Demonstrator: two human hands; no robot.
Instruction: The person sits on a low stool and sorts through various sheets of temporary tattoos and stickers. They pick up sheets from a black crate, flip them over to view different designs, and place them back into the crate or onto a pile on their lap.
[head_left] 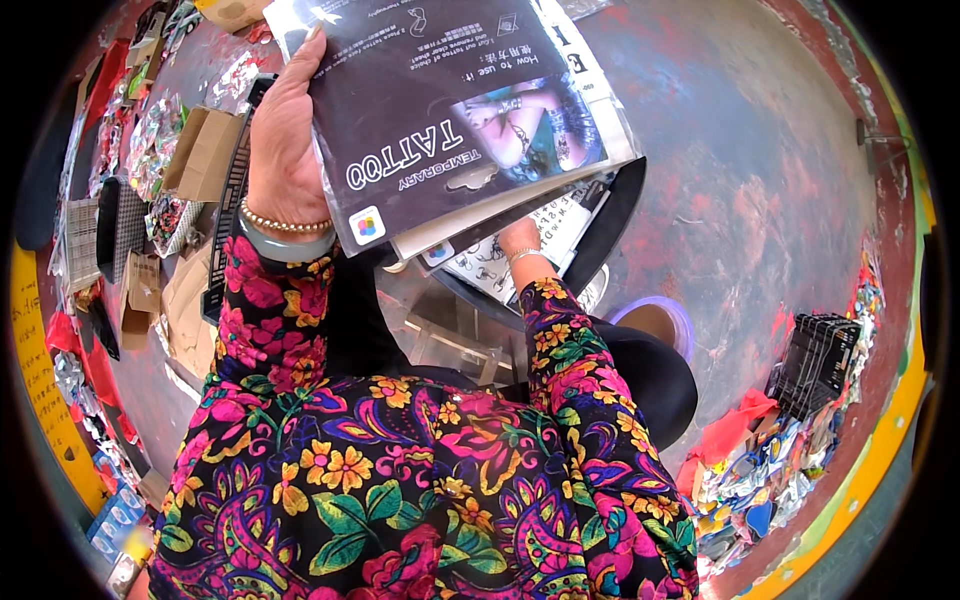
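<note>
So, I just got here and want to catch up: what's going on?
A seated person is handling flat packets. The left hand holds up dark picture packets. Below, the right hand is down at the white printed sheets in a black tub; its fingertips are hidden, so its grip is unclear. A purple-edged roll sits on the floor nearby.

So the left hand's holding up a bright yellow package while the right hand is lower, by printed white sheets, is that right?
Not quite: the head view shows the package in the left hand is mostly black, not yellow. The rest stands.
</note>
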